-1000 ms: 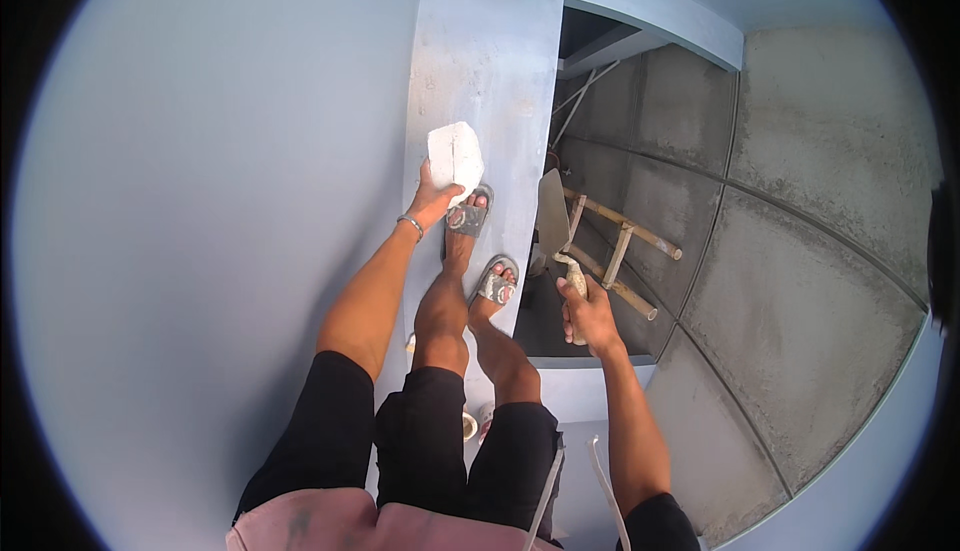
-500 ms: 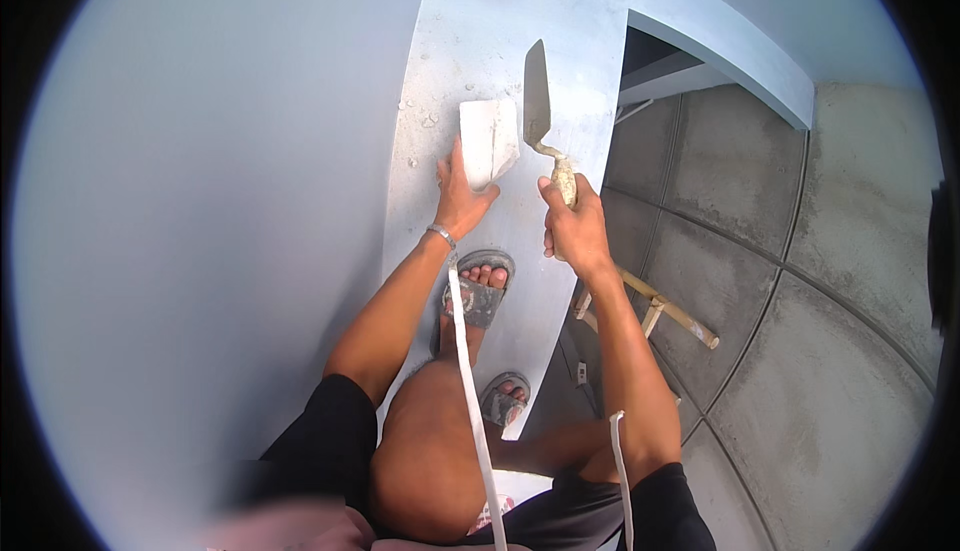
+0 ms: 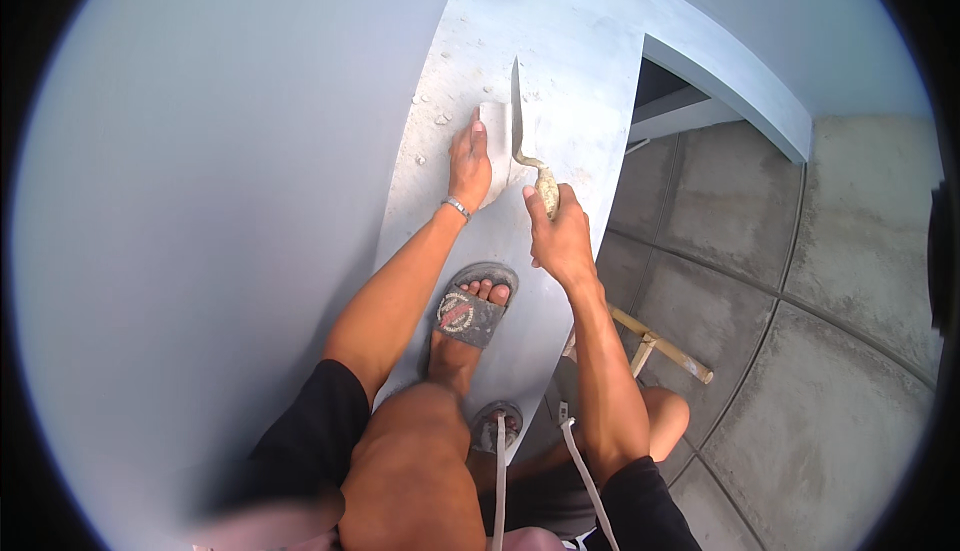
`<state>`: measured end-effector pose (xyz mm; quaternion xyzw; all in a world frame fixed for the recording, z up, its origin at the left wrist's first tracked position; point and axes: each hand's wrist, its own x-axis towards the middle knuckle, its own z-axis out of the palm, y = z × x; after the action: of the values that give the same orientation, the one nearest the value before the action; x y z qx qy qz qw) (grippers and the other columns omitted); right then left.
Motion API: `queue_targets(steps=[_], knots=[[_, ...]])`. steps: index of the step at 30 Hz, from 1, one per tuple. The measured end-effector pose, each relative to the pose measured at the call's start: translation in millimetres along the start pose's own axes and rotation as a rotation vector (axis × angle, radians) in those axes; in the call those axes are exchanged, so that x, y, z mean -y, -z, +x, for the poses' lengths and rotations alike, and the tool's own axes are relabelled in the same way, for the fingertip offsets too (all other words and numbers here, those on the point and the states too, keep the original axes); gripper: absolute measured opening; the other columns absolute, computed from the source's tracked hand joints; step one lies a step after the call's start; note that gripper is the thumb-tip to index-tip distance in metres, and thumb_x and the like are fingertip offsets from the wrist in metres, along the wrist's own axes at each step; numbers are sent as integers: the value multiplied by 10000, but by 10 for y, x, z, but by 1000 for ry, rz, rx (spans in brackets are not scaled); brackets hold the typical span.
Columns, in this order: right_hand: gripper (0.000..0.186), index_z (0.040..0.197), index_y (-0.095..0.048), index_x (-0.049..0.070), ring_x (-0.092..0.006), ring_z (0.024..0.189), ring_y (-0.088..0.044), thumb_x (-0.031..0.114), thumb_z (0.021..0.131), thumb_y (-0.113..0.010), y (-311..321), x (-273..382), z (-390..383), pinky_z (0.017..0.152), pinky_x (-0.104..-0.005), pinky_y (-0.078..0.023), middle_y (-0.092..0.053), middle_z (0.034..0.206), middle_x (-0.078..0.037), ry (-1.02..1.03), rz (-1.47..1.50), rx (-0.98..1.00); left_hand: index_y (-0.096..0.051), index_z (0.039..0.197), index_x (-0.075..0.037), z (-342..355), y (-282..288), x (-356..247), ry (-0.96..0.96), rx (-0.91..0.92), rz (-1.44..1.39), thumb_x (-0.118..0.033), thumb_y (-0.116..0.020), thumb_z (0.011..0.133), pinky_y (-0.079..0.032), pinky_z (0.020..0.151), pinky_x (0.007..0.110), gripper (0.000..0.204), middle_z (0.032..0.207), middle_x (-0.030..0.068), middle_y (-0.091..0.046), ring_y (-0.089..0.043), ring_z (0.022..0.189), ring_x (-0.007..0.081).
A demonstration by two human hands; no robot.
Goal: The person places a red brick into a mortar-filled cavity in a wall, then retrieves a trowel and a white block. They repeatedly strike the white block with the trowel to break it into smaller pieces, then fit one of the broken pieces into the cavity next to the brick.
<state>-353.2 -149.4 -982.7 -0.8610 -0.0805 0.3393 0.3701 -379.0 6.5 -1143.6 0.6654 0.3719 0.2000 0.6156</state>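
Observation:
Near the middle of the pale painted ledge point(image 3: 590, 21), my left hand point(image 3: 470, 161) grips a white, slab-like block point(image 3: 494, 121) along its left side, my fingers pointing away from me. My right hand point(image 3: 560, 236) is closed on the handle of a trowel point(image 3: 547, 189). The trowel's blade point(image 3: 516, 101) is turned edge-up along or just over the block; whether it touches I cannot tell. Small white crumbs point(image 3: 441, 120) lie to the left of my left hand. Below my hands, my sandalled foot point(image 3: 465, 311) rests on the ledge.
A plain wall point(image 3: 200, 201) rises along the left. To the right, past the ledge's edge, is a drop to a lower grey surface of large concrete squares point(image 3: 840, 371), with a bamboo ladder-like frame point(image 3: 680, 356) beneath my right arm. A framed dark opening point(image 3: 665, 81) is at the upper right.
I have bent lower and both hands have moved forward along the ledge. The block has come down to the ledge, and the trowel has swung leftward from over the drop to the block.

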Motion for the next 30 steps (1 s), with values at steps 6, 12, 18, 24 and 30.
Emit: queue_targets(steps=[6,12,18,24,30], knots=[[292,1158,-531,-17,-83,490,-553,258,1101,-612,96,477,-411,467,-282,-435,-601,634,-35,479,394,-245,-487,1567,10,-87,107,101,38,-4,-103,-486,-251,1144,-275,1263,482,693,1553,252,-499,-412,1455,407],[448,1139,-521,-100,-251,478,-643,342,1097,-580,-154,-457,303,429,-388,-518,-670,696,-198,169,-204,-147,-521,1558,-32,-42,-137,10,24,18,13,-486,-249,1144,-276,1258,501,672,1548,248,-508,-413,1458,419],[509,1136,-554,-117,-445,805,-756,384,1069,-614,18,71,154,763,-528,-578,-719,846,-327,-28,-32,33,-534,1548,-39,-44,28,78,-22,-1,88,-500,-266,1149,-293,1248,493,666,1514,242,-546,-438,1445,410],[328,1097,-541,-37,-118,486,-545,279,1097,-629,63,260,-70,447,-296,-458,-597,674,-67,468,342,-275,-545,1537,-38,-41,59,114,-33,-10,150,-517,-297,1147,-302,1241,499,666,1500,244,-562,-469,1421,408],[515,1166,-537,-120,-203,488,-628,377,1071,-631,-17,-211,424,415,-376,-520,-628,682,-139,84,-64,-54,-562,1526,-55,-2,-71,110,-23,-30,114,-510,-363,1138,-331,1226,524,630,1492,240,-564,-486,1407,416]])
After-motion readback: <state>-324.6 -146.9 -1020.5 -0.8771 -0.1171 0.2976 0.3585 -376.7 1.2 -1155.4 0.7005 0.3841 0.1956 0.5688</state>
